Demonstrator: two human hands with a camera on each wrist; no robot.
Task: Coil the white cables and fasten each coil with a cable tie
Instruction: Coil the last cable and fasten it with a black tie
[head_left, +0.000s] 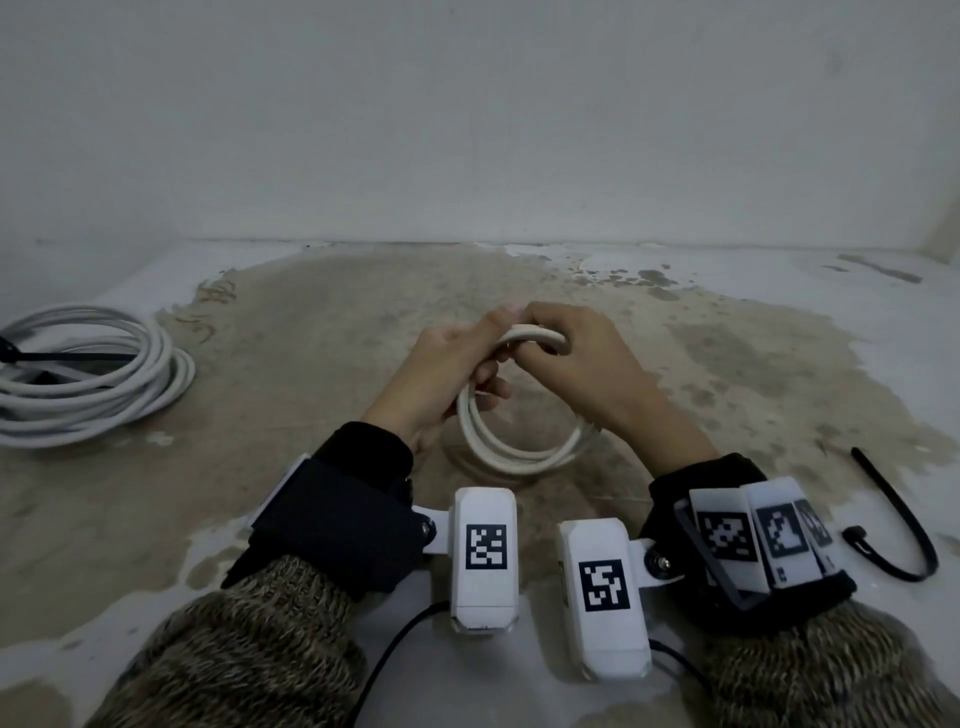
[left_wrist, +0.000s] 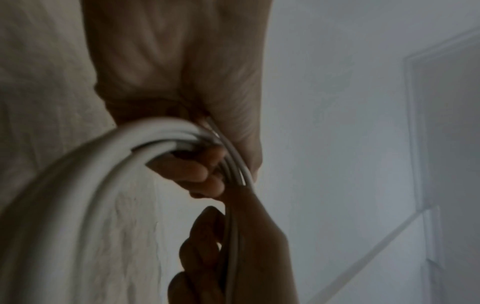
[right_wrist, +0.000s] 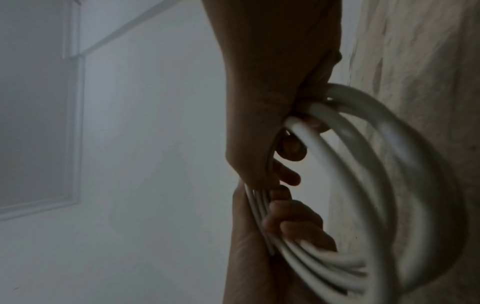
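A small coil of white cable is held upright above the stained surface, in the middle of the head view. My left hand grips its top left part with fingers curled round the strands. Just to the right, my right hand grips the top of the coil, touching the left hand. In the left wrist view the coil bends out from the curled left hand, with the right hand below. The right wrist view has the loops hanging from the right hand above the left hand.
A bigger white cable coil lies at the far left with a black cable tie across it. A loose black cable tie lies bent on the surface at the right. A pale wall closes off the back.
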